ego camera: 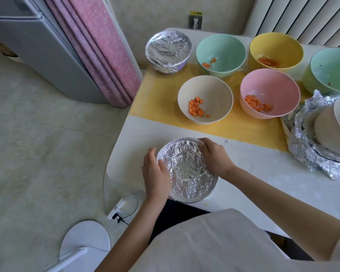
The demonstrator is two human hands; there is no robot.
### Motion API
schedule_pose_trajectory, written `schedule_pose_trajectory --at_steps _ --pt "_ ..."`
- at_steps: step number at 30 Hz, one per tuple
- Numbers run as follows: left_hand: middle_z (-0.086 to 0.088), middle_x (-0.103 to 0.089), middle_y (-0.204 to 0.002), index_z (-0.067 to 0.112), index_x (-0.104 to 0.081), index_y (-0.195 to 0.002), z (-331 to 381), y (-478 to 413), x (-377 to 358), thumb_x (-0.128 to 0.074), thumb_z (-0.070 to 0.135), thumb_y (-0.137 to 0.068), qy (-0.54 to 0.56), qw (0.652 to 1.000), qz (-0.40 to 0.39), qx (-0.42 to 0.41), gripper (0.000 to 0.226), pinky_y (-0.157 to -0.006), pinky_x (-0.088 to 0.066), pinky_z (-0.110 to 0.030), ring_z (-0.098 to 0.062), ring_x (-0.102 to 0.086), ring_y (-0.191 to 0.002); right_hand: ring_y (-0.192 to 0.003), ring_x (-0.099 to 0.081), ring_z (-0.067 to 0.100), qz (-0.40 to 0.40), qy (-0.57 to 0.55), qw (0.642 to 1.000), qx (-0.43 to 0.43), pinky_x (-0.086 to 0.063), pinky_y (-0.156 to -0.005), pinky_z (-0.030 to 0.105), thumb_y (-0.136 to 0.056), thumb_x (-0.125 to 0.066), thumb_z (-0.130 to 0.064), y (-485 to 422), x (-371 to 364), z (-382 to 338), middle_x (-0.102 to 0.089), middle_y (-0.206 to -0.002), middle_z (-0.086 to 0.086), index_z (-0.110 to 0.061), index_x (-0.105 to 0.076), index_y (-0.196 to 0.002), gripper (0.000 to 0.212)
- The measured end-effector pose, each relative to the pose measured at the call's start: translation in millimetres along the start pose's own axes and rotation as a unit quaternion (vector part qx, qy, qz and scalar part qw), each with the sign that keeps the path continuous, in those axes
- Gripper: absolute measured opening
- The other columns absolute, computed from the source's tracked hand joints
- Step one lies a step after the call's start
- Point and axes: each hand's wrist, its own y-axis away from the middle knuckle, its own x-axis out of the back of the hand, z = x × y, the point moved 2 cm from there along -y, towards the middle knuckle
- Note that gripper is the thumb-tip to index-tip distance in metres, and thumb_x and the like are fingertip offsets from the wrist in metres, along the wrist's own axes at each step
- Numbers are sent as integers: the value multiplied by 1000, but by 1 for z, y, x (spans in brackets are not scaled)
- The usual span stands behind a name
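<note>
1. Your left hand point(155, 173) cups the left side of the foil-covered bowl point(186, 169), and your thumb lies on the foil top.
2. Your right hand point(214, 156) holds the far right side, with its fingers curled over the rim.
3. The bowl sits on the white table point(263, 173), right at the near edge, close to your body.
4. Farther back, on the yellow mat point(157, 99), stand a white bowl point(205, 99) and a pink bowl point(269, 93) with little carrot bits inside.
5. A second foil bowl point(168, 50) stands at the mat's far left corner.

Pink curtain point(98, 46) hangs beside a radiator point(306, 18) over pale floor point(37, 144).
</note>
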Motion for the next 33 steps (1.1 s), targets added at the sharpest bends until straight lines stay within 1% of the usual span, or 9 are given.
schedule_pose_trajectory --at_steps 3,7,9,13,18,26,28,30,33 --pt "-14 -59 -121 8 -45 -133 4 -6 0 -35 9 -98 1 999 -36 -2 37 -87 -39 -26 -25 -55 -108 -98 -57 31 5 11 1000 -6 -37 -75 28 -102 -32 -26 -2 1 2 -65 -106 14 -9 -57 -121 35" --pt "-21 -64 -105 5 -53 -127 8 -2 1 -37 -3 -95 10 1000 -12 3 36 -73 -39 -21 -33 -59 -103 -84 -56 34 30 33 999 12 -32 -65 32 -102 -34 -23 -2 -1 4 -66 -92 17 -7 -60 -108 31" --pt "-21 -64 -105 6 -53 -127 7 1 1 -36 -7 -95 9 1000 -2 4 39 -75 -37 -19 -33 -59 -103 -78 -55 36 38 40 998 21 -27 -60 33 -102 -35 -21 -2 -2 4 -65 -85 18 -6 -60 -100 29" --pt "-18 -62 -114 8 -48 -133 4 2 0 -36 -10 -92 -6 1000 -11 -2 46 -81 -37 -19 -29 -57 -108 -81 -57 38 2 102 994 35 -36 -66 37 -102 -33 -23 -7 3 2 -65 -85 19 -4 -58 -99 31" --pt "-14 -57 -127 8 -41 -138 2 3 0 -38 -8 -92 -24 999 -36 -21 49 -93 -40 -27 -25 -53 -117 -106 -57 32 -31 134 986 95 -40 -87 36 -102 -35 -23 -15 6 -12 -64 -117 13 -8 -52 -126 33" --pt "-9 -61 -111 8 -48 -131 4 0 -1 -36 7 -99 15 999 -27 -11 34 -71 -33 -8 -21 -57 -98 -82 -59 35 15 167 983 75 -43 -68 37 -92 -43 2 -10 2 -2 -67 -91 18 -5 -57 -112 26" --pt "-12 -62 -112 5 -51 -128 5 1 -2 -37 5 -99 18 1000 -19 -17 32 -72 -33 -11 -19 -55 -94 -79 -60 36 29 159 985 62 -39 -64 36 -93 -41 1 -5 4 3 -66 -87 20 -3 -57 -110 23" --pt "-12 -64 -107 4 -54 -125 6 2 -2 -36 2 -98 19 1000 -10 -16 32 -70 -30 -13 -13 -51 -87 -83 -61 37 37 149 987 56 -41 -66 38 -97 -38 -6 -2 6 5 -66 -91 19 -4 -55 -111 22" --pt "-13 -65 -101 4 -55 -124 5 0 -3 -37 0 -97 11 1000 -3 -16 33 -68 -31 -13 -19 -56 -86 -102 -59 35 27 134 989 58 -46 -82 41 -101 -34 -17 1 6 1 -63 -116 15 -8 -48 -126 31"
